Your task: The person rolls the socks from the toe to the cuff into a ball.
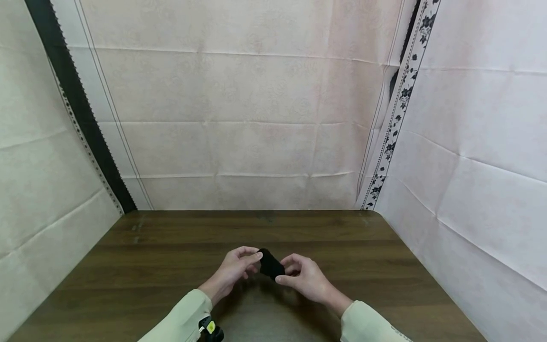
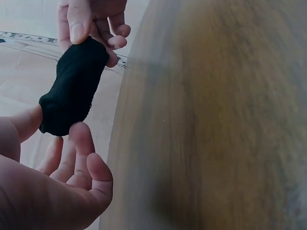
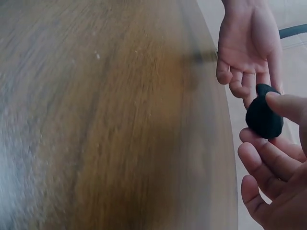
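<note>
Between the two hands, a small black bundle of soft cloth, like a folded sock (image 1: 271, 265), is held above the tabletop. My left hand (image 1: 232, 268) pinches its left end between thumb and fingers. At the other end, my right hand (image 1: 308, 279) grips it with thumb and fingertips. The left wrist view shows the bundle (image 2: 74, 86) stretched lengthwise from one hand to the other. Seen from the right wrist, its rounded end (image 3: 265, 117) lies between the thumb and fingers; part of it is hidden behind the thumb.
A brown wood-grain table (image 1: 171, 237) lies below the hands. Pale cloth panels (image 1: 256, 95) hang behind it and along both sides. A black device (image 1: 210, 330) is strapped by the left sleeve's cuff.
</note>
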Demonstrator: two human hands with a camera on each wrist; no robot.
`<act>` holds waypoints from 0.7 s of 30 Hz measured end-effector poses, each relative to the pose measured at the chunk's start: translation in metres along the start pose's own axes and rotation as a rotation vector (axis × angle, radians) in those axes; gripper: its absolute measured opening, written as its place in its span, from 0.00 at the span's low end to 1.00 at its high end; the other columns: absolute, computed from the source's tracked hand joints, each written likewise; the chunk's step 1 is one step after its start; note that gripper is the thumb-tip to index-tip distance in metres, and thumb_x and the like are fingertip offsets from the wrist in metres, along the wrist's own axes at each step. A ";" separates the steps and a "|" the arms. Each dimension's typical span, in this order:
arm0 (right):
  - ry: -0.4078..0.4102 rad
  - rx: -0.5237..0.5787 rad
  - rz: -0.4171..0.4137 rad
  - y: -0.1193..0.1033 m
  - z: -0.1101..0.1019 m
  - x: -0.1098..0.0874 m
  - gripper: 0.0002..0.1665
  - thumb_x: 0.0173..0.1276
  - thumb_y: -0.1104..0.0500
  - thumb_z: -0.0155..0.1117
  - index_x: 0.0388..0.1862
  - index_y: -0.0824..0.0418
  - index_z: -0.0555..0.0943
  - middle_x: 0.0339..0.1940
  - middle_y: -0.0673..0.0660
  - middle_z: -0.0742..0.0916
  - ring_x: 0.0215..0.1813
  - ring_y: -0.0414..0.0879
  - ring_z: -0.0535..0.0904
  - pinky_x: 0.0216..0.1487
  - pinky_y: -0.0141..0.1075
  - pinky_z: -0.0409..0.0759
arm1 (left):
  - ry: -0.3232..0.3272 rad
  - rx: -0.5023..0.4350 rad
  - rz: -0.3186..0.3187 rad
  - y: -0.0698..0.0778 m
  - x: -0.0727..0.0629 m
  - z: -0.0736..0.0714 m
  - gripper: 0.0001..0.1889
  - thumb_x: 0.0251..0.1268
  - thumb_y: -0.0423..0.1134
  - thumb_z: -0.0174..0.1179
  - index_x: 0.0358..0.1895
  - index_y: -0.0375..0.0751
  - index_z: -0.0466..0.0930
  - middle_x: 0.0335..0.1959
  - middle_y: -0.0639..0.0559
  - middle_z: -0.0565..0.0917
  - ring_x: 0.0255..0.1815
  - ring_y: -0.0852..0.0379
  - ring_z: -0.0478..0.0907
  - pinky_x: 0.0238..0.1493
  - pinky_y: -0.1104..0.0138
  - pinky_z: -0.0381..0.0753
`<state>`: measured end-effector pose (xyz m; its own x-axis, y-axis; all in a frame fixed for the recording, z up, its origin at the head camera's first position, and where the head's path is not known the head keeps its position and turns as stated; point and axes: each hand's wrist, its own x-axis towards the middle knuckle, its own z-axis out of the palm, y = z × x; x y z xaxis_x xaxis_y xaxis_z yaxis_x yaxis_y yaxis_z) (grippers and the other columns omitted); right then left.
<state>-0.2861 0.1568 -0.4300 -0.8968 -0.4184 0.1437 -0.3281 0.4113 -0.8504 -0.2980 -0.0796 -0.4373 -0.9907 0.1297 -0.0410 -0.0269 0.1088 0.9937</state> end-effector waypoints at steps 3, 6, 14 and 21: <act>0.005 0.000 0.008 -0.001 0.004 -0.001 0.21 0.63 0.53 0.76 0.48 0.61 0.80 0.33 0.49 0.89 0.39 0.45 0.84 0.41 0.41 0.77 | -0.003 -0.009 -0.003 0.000 0.000 0.002 0.23 0.69 0.51 0.65 0.56 0.36 0.80 0.41 0.47 0.87 0.39 0.50 0.82 0.41 0.58 0.78; 0.017 -0.012 0.016 -0.003 0.009 -0.001 0.20 0.62 0.53 0.77 0.45 0.62 0.79 0.31 0.49 0.89 0.37 0.44 0.83 0.37 0.38 0.77 | -0.017 -0.008 -0.011 0.001 0.000 0.005 0.25 0.69 0.51 0.64 0.59 0.34 0.79 0.44 0.46 0.86 0.40 0.50 0.81 0.43 0.57 0.80; 0.060 -0.052 0.036 -0.004 0.018 0.003 0.22 0.59 0.52 0.79 0.40 0.63 0.78 0.26 0.49 0.86 0.29 0.43 0.81 0.29 0.36 0.77 | -0.073 0.001 0.009 0.000 0.002 0.010 0.22 0.70 0.38 0.64 0.61 0.28 0.76 0.46 0.43 0.83 0.37 0.51 0.78 0.41 0.59 0.81; 0.066 -0.096 0.063 0.001 0.025 0.007 0.24 0.58 0.51 0.80 0.40 0.65 0.78 0.26 0.49 0.85 0.26 0.44 0.80 0.28 0.37 0.78 | -0.082 0.030 0.022 -0.003 0.003 0.011 0.19 0.71 0.34 0.61 0.59 0.26 0.77 0.44 0.44 0.83 0.34 0.53 0.77 0.37 0.60 0.81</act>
<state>-0.2850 0.1340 -0.4422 -0.9331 -0.3366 0.1269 -0.2945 0.5120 -0.8069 -0.2995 -0.0685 -0.4412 -0.9767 0.2128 -0.0290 -0.0001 0.1345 0.9909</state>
